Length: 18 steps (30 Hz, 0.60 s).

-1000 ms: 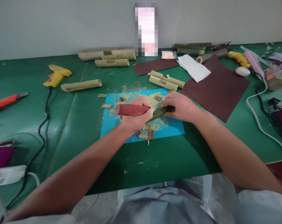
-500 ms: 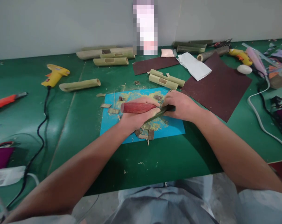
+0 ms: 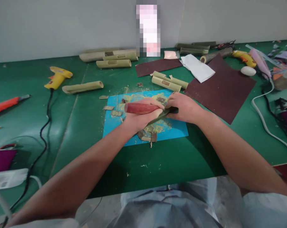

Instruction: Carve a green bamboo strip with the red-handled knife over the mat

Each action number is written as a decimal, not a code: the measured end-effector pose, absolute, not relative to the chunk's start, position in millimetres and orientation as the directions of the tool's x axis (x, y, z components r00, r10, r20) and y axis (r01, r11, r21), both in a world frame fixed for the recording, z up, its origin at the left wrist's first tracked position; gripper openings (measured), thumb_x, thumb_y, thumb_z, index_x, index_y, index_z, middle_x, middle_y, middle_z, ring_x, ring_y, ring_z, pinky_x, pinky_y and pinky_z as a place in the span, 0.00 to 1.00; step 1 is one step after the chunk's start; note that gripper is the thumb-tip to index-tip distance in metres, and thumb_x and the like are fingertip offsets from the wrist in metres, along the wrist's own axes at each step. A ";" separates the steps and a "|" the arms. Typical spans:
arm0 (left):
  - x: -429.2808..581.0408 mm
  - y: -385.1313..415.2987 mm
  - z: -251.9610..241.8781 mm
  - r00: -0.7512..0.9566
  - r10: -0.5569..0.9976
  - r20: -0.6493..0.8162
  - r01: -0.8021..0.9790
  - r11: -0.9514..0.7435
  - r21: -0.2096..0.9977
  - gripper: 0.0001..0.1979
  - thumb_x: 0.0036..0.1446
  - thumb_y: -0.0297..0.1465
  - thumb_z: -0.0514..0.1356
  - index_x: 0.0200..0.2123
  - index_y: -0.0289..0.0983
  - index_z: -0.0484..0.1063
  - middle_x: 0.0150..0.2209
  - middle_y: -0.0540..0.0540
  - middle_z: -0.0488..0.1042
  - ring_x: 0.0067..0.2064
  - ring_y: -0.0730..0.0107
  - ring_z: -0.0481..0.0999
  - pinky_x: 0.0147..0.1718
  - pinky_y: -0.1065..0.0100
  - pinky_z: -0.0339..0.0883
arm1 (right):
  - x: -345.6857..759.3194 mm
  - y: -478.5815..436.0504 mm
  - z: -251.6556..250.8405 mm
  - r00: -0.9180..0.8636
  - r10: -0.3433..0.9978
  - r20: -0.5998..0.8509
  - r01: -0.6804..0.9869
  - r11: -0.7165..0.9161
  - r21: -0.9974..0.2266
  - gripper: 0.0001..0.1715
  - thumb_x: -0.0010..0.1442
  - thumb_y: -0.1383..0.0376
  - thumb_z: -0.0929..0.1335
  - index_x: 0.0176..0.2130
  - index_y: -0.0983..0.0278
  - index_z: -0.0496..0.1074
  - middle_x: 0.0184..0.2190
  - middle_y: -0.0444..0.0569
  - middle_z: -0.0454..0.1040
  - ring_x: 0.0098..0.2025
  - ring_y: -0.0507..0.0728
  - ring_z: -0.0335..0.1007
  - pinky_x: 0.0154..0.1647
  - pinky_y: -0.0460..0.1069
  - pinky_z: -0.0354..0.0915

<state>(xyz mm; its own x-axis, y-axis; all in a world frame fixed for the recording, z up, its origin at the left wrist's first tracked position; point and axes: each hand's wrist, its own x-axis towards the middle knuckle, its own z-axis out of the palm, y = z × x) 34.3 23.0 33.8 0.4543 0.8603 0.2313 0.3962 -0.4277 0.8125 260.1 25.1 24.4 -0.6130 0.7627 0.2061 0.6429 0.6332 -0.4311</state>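
Far left of blue sheet (image 3: 178,129): orange knife (image 3: 5,105). Left and behind sheet: yellow glue gun (image 3: 58,77), then pale bamboo tube (image 3: 83,87). Above middle of sheet: left hand (image 3: 140,117), fingers clamped around red handle (image 3: 140,108); tool tip hidden. Next, also above sheet: green bamboo piece (image 3: 159,117), its right end clamped in fingers of right hand (image 3: 185,108). Right of sheet and behind: brown paper (image 3: 225,91).

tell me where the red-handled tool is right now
In the head view, the red-handled tool is gripped in the left hand, near the picture's middle, over the blue sheet and just left of the right hand.
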 end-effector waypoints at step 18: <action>32.4 13.6 29.6 0.323 0.876 0.357 0.393 -0.468 0.792 0.09 0.54 0.30 0.60 0.22 0.43 0.70 0.27 0.48 0.74 0.32 0.63 0.75 0.37 0.56 0.72 | 261.9 23.6 23.5 -0.600 0.767 0.228 0.626 0.627 -0.463 0.07 0.58 0.62 0.74 0.37 0.60 0.76 0.39 0.50 0.74 0.46 0.62 0.67 0.48 0.57 0.64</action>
